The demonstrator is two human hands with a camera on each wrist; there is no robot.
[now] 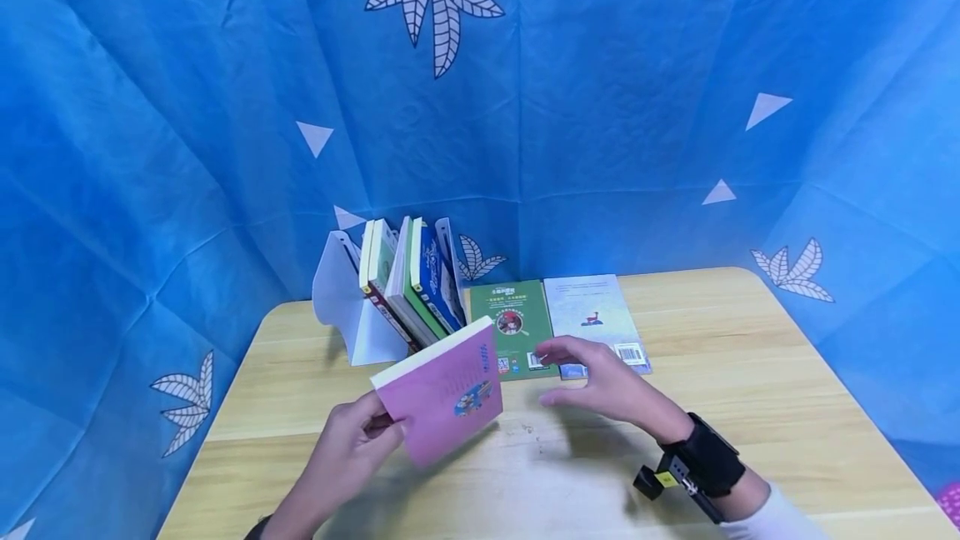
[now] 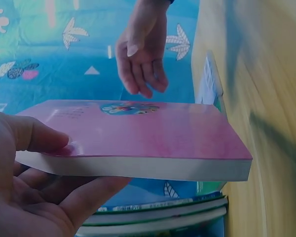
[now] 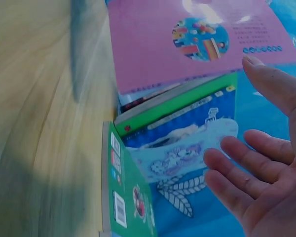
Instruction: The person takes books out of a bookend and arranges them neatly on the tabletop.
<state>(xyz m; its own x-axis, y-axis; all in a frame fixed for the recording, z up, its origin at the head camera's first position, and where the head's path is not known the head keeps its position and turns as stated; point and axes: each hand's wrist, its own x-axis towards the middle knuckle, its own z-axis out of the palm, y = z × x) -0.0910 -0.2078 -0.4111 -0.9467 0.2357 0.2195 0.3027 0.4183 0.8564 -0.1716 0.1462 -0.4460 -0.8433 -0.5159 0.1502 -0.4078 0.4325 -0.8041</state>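
Note:
A pink book (image 1: 452, 397) is pinched at its edge by my left hand (image 1: 347, 446), thumb on the cover and fingers beneath, as the left wrist view shows. The book is tilted above the table, its white page edges facing up and left. My right hand (image 1: 600, 382) hovers to the right of it, holding nothing, thumb apart from loosely bent fingers. In the right wrist view, the pink book (image 3: 187, 44) is just beyond the right thumb. Below and behind that hand lie a green book (image 1: 517, 319) and a pale book (image 1: 592, 307), side by side.
At the back left of the wooden table (image 1: 750, 373), a white book stand (image 1: 333, 282) holds several upright, leaning books (image 1: 412, 282). A blue patterned cloth (image 1: 600, 107) hangs behind the table and at its sides. A black strapped device (image 1: 701, 457) sits on the right wrist.

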